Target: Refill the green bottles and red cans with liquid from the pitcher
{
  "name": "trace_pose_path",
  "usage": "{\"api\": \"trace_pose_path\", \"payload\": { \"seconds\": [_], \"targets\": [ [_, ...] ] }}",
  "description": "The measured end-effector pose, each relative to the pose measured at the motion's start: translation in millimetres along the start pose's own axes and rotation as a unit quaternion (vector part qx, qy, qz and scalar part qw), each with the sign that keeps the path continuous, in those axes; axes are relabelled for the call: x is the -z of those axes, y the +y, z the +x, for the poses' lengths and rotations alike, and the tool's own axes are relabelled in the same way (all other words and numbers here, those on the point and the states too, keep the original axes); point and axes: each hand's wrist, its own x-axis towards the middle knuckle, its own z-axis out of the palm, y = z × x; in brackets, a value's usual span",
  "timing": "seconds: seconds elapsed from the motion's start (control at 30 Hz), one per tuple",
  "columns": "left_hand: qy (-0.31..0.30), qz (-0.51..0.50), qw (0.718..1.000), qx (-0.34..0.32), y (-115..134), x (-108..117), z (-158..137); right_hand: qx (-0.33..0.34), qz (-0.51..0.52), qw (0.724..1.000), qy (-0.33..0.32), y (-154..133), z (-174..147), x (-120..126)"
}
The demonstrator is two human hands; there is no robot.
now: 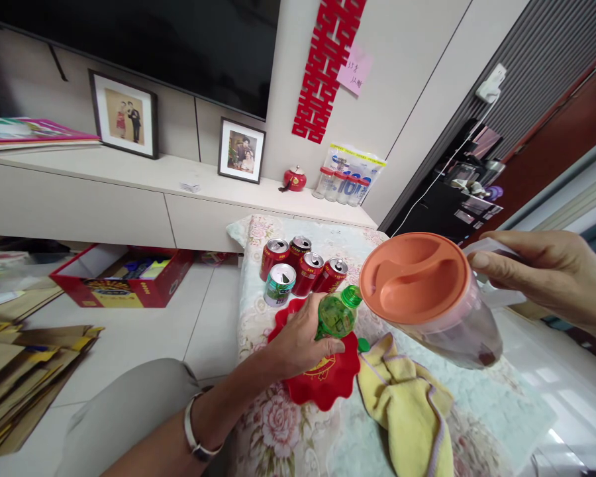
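Note:
My left hand (302, 338) is wrapped round a green plastic bottle (335, 315), uncapped and tilted over a red scalloped plate (322, 384). My right hand (531, 275) grips the clear handle of a pitcher (457, 331) with an orange lid (414, 278). The pitcher leans toward the bottle, its lid side close to the bottle's mouth. Some dark liquid shows low in the pitcher. A green bottle cap (363, 345) lies beside the plate. Next to it is a crumpled yellow cloth (412, 411). Whether liquid flows between the two vessels I cannot tell.
Several opened red cans (308, 271) and a green can (280, 285) stand behind the plate on the flowered tablecloth (278, 424). A long cabinet (129, 192) with framed photos and lidded jars (340, 187) runs behind. On the floor sits a red box (124, 281).

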Motion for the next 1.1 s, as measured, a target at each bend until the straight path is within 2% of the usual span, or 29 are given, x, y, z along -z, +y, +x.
{"api": "trace_pose_path", "payload": {
  "seconds": [0.7, 1.1],
  "targets": [
    [0.001, 0.002, 1.0, 0.002, -1.0, -1.0, -0.3, -0.019, 0.002, 1.0, -0.003, 1.2, -0.2, 0.8],
    [0.008, 0.009, 1.0, 0.011, -0.3, -1.3, -0.3, -0.008, 0.007, 1.0, 0.0, -1.7, 0.7, -0.4]
  ]
}}
